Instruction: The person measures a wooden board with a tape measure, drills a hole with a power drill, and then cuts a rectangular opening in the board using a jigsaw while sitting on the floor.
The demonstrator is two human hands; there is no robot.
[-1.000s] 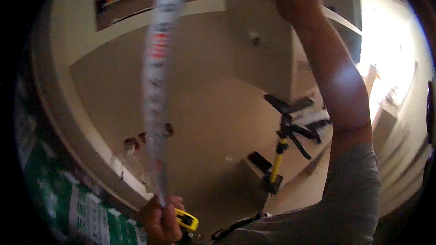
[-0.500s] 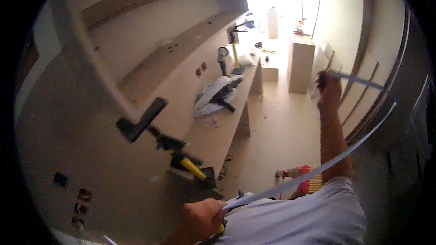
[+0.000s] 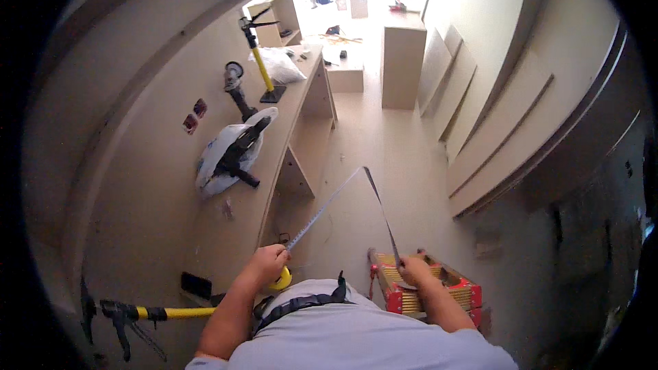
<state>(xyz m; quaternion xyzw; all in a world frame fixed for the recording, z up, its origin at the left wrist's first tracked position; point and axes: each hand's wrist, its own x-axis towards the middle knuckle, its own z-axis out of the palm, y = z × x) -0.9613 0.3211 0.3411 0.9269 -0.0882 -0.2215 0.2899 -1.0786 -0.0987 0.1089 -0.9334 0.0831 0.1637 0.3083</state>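
hands (image 3: 269,264) (image 3: 415,271) numbering two hold one bent tape measure (image 3: 282,279).

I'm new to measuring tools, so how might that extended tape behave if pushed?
The tape would probably buckle, since it folds sharply between the left hand and right hand. Each stretch is likely fairly stiff, running nearly straight unsupported. It looks light, being a thin, narrow strip.
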